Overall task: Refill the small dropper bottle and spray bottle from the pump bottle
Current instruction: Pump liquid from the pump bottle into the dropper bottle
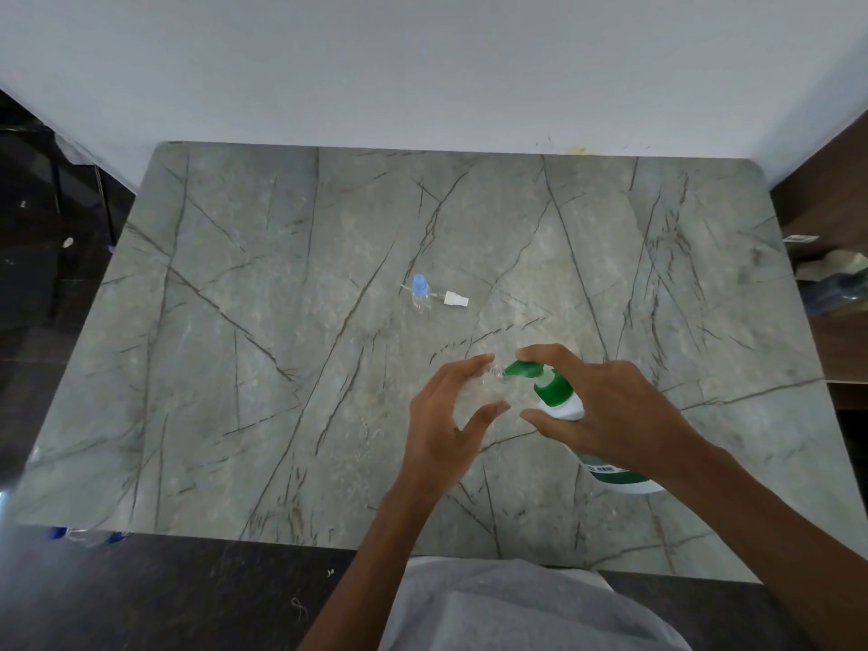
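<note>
dropper bottle (420, 291), with its blue cap on, stands on the tabletop (235, 368) well beyond the pump bottle (559, 394) and to its left. just right of it lies the white spray head (455, 298). its thin tube runs leftward behind the dropper bottle, so its long axis is roughly left to right, flat on the stone.

nearer, just left of the pump bottle, the left hand (446, 420) curls its fingers and thumb around a small clear spray bottle (491, 374), faint and hard to make out. its open mouth looks to sit right at the tip of the pump's green nozzle (516, 368). the right hand (610, 411) grips the pump bottle, forefinger on top of the pump head and thumb curled under at the white shoulder.

the pump bottle's long axis runs from its base, near and right, up toward the far left. the nozzle points left at the spray bottle. how much it truly leans i cannot tell through the wide lens.

the step looks to be filling the spray bottle, with the dropper bottle not yet opened. to do it well, keep the narrow mouth directly under the nozzle tip, hold the small bottle upright, and press slowly in short strokes. a fast squirt would likely overshoot onto the fingers.
</note>
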The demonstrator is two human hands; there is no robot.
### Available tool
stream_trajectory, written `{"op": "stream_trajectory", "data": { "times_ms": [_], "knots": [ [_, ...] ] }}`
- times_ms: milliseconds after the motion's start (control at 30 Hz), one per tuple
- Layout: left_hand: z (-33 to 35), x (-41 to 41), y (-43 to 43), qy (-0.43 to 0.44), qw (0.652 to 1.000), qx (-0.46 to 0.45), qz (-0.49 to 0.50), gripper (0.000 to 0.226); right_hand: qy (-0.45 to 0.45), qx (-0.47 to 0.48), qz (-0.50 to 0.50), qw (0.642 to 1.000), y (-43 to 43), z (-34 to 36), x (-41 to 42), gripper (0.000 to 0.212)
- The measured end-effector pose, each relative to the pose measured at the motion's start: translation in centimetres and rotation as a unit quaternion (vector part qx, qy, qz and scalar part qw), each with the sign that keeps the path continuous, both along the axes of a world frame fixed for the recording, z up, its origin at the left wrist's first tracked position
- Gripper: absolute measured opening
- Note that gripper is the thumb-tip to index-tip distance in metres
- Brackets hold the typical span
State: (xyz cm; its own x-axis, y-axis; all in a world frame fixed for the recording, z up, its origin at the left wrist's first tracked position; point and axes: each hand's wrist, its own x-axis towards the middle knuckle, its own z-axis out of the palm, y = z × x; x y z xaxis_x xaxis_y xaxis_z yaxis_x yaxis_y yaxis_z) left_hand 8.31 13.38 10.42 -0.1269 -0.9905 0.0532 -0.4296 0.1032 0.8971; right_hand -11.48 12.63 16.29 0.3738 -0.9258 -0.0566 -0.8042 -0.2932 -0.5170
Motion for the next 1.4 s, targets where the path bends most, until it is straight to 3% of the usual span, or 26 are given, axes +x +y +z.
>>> {"op": "stream_trajectory", "data": {
  "times_ms": [433, 833, 1067, 1400],
  "knots": [
    [0.0, 0.1, 0.1, 0.012, 1.000, 0.004, 0.008, 0.047, 0.020, -0.021, 0.026, 0.999, 0.0, 0.9, 0.2, 0.069],
    [0.2, 0.1, 0.7, -0.004, 1.000, -0.020, -0.004, 0.047, 0.026, -0.047, 0.034, 0.998, 0.2, 0.9, 0.3, 0.058],
    [0.3, 0.4, 0.8, -0.006, 1.000, -0.030, -0.004, 0.049, 0.057, -0.059, 0.051, 0.995, 0.4, 1.3, 0.1, 0.069],
    [0.4, 0.4, 0.9, -0.003, 1.000, -0.029, -0.011, 0.048, 0.046, -0.060, 0.049, 0.996, 0.5, 1.3, 0.1, 0.059]
  ]
}}
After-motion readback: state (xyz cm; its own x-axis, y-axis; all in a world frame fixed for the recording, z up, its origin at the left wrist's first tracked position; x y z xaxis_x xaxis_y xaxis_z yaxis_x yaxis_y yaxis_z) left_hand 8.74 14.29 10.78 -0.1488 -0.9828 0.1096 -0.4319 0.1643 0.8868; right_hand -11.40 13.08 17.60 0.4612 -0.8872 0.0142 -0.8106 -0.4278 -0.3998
